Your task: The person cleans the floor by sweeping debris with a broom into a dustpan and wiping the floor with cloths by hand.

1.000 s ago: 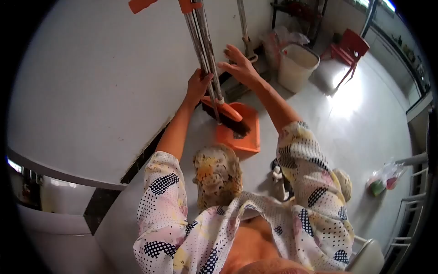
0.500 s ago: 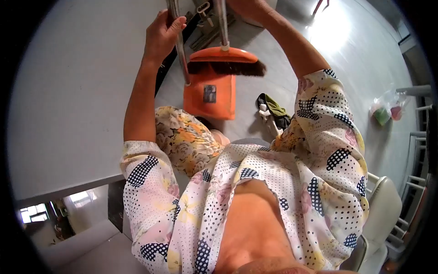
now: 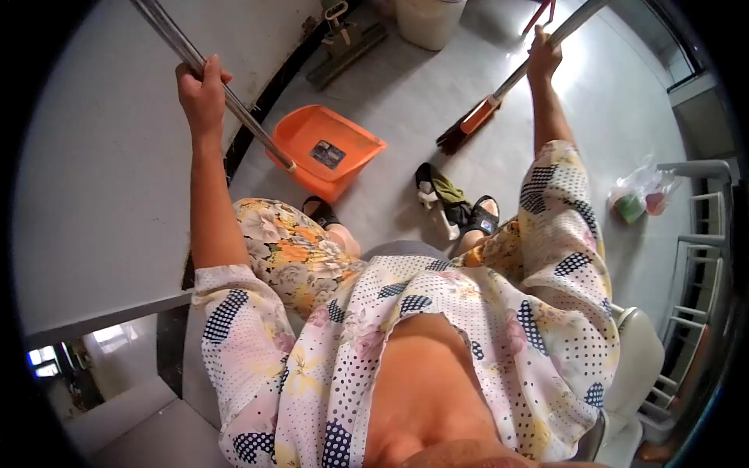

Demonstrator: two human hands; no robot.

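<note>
My left hand [image 3: 204,97] is closed round the metal handle of an orange dustpan [image 3: 355,144], which is tilted near the floor by the wall with a dark label inside it. On the other side, my right hand [image 3: 544,56] grips the metal handle of a broom [image 3: 471,121]. The broom has an orange head and dark bristles, held apart from the dustpan. Between them and my feet lies a bundle of dark, green and white cloth or footwear [image 3: 445,196]; its exact kind I cannot make out.
A mop-like tool [image 3: 347,54] lies along the wall beside a whitish bucket [image 3: 431,22]. To the right are a plastic bag [image 3: 641,195] with green and red contents, a white metal rack [image 3: 694,257] and a pale chair [image 3: 636,355]. My sandalled foot [image 3: 485,217] stands near the bundle.
My hands have spread apart. The dustpan has shifted left and tipped, and the broom has swung right, away from it. The mop-like tool and bucket show more fully.
</note>
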